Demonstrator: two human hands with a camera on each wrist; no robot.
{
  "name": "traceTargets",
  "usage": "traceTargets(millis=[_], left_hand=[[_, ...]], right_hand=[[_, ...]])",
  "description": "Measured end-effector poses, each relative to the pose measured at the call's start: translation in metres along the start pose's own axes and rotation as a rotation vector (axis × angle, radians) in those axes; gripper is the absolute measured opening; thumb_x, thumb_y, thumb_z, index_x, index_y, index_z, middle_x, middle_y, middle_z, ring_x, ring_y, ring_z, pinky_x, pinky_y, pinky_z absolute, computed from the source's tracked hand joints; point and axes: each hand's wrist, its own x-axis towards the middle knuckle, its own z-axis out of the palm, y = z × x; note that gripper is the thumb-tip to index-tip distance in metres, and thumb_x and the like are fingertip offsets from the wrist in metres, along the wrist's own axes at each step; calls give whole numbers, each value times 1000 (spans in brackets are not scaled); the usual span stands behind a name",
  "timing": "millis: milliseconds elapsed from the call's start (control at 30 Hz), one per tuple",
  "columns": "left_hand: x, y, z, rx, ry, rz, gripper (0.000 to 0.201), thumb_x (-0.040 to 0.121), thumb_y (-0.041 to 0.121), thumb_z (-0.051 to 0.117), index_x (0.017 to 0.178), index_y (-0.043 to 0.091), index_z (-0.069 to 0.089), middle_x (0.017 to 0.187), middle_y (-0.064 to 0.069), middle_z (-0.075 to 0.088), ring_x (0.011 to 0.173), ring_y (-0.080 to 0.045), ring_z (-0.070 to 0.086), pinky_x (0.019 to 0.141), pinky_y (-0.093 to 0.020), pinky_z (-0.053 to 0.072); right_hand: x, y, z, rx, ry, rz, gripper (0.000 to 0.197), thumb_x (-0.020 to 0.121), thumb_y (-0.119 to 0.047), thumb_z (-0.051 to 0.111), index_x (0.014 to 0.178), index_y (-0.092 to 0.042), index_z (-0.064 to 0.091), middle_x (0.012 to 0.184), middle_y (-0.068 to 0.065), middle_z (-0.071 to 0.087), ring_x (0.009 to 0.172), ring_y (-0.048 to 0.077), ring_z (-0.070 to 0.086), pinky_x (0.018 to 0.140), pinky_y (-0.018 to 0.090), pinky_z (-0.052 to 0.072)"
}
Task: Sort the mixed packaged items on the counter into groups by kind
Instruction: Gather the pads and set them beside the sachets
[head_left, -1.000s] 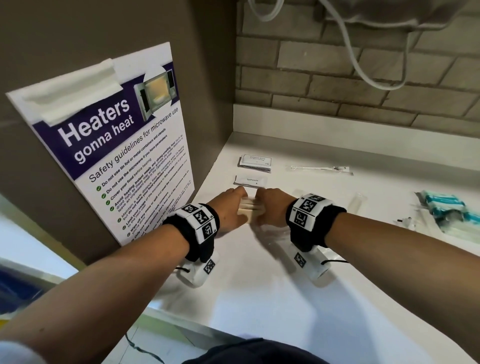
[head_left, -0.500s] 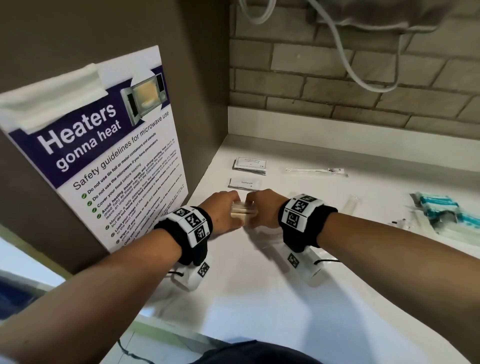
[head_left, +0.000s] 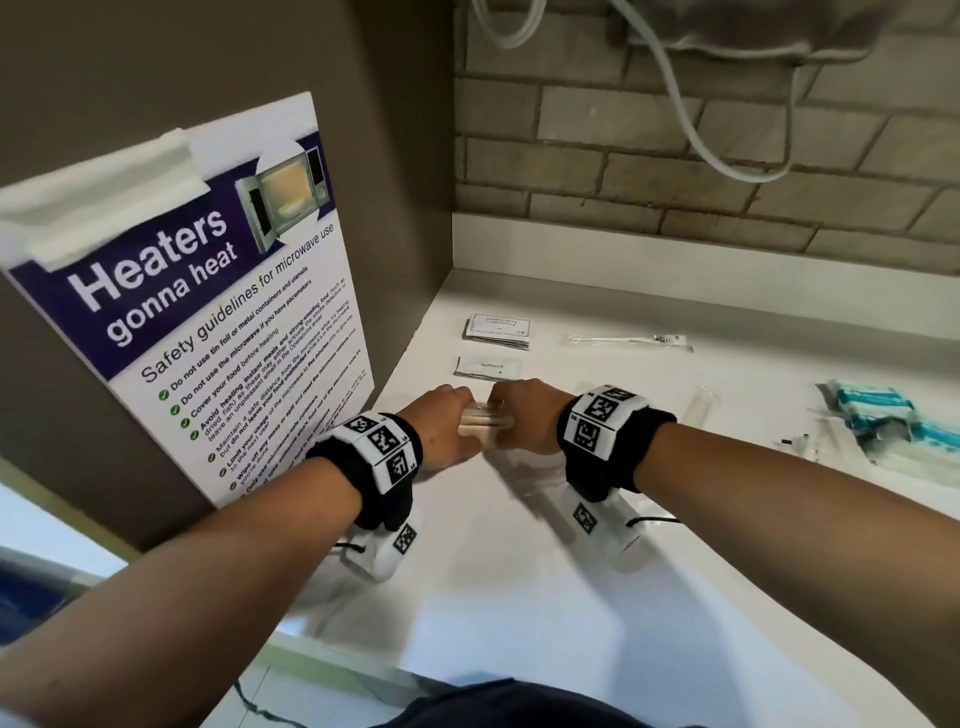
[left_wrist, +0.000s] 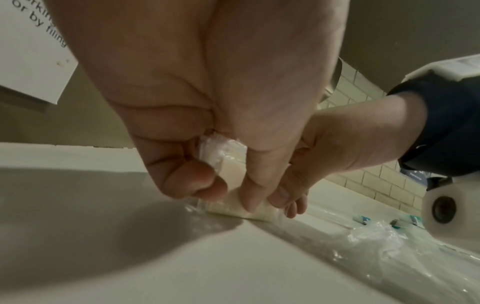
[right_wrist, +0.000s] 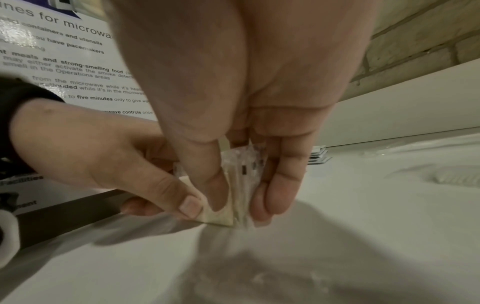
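Item: stack of cream wrapped packets (head_left: 485, 422), frame centre, stood on edge on the table (head_left: 519, 597), left hand (head_left: 441, 428) and right hand (head_left: 524, 415) fingers pinching either end, likely squaring one kind together below the toothpaste sachet (head_left: 488, 368)

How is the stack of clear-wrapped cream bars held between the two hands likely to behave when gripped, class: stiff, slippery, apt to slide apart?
The stack of cream bars looks flat-sided with sharp corners, so probably stiff. The glossy clear wrap suggests the bars may slip against each other; the left hand and right hand pinch opposite ends, perhaps for that reason. Standing on edge on the counter, it would likely topple if released.
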Motion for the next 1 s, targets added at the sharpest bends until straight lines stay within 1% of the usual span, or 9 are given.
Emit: traceTargets(millis=[267, 400, 467, 567, 633, 700, 833, 933, 1000], left_hand=[[2, -5, -3, -281, 19, -140, 33, 81, 17, 62, 108, 16, 42, 97, -9, 65, 80, -26, 65, 77, -37, 54], [5, -9, -3, -421, 60, -168, 31, 86, 14, 66, 109, 13, 45, 85, 1, 59, 71, -12, 56, 55, -8, 41], [5, -9, -5, -488, 78, -187, 32, 88, 14, 66, 111, 14, 44, 88, 1, 58, 68, -7, 53, 49, -4, 38], [9, -11, -7, -526, 69, -237, 41, 86, 23, 68, 120, 14, 45, 105, -3, 62, 84, -17, 60, 76, -23, 49], [12, -13, -8, -526, 55, -262, 44, 85, 26, 69, 120, 14, 45, 107, -5, 63, 91, -22, 62, 87, -32, 48], [15, -15, -7, -517, 50, -285, 46, 81, 30, 71, 117, 16, 46, 112, -10, 64, 100, -29, 64, 91, -36, 50], [30, -27, -1, -536, 64, -337, 66, 53, 48, 69, 108, 20, 47, 113, -14, 65, 107, -34, 64, 94, -46, 52], [46, -38, 4, -535, 28, -351, 82, 38, 59, 64, 107, 20, 46, 114, -14, 65, 108, -34, 64, 95, -48, 51], [47, -37, 2, -495, 26, -359, 76, 47, 55, 68, 110, 19, 47, 116, -14, 65, 109, -32, 64, 96, -45, 51]], right_hand=[[4, 11, -8, 97, -24, 53, 37, 81, -25, 72, 113, -10, 58, 111, 8, 63, 94, 24, 54, 75, 27, 36], [6, 18, -17, 210, -66, 117, 23, 80, -28, 75, 90, -15, 58, 93, 1, 56, 87, 20, 49, 61, 25, 35], [8, 21, -20, 279, -88, 150, 22, 79, -28, 76, 85, -16, 59, 80, 0, 58, 77, 19, 52, 57, 20, 36], [12, 22, -19, 465, -111, 202, 39, 79, -21, 77, 112, -7, 60, 80, 7, 64, 64, 15, 57, 62, 20, 48], [16, 22, -16, 542, -115, 221, 35, 79, -15, 77, 108, -9, 58, 78, 10, 65, 60, 14, 58, 58, 19, 52], [19, 21, -13, 555, -120, 223, 23, 79, -12, 75, 97, -9, 60, 75, 10, 65, 56, 13, 58, 52, 17, 52], [23, 18, -11, 561, -119, 242, 6, 78, -9, 72, 81, -6, 68, 75, 13, 65, 52, 14, 55, 58, 21, 52], [28, 18, -9, 589, -106, 265, 27, 77, -8, 72, 98, 7, 69, 76, 14, 64, 63, 21, 56, 77, 34, 57], [29, 18, -8, 605, -101, 270, 38, 78, -7, 70, 109, 12, 64, 77, 15, 64, 67, 24, 58, 83, 39, 56]])
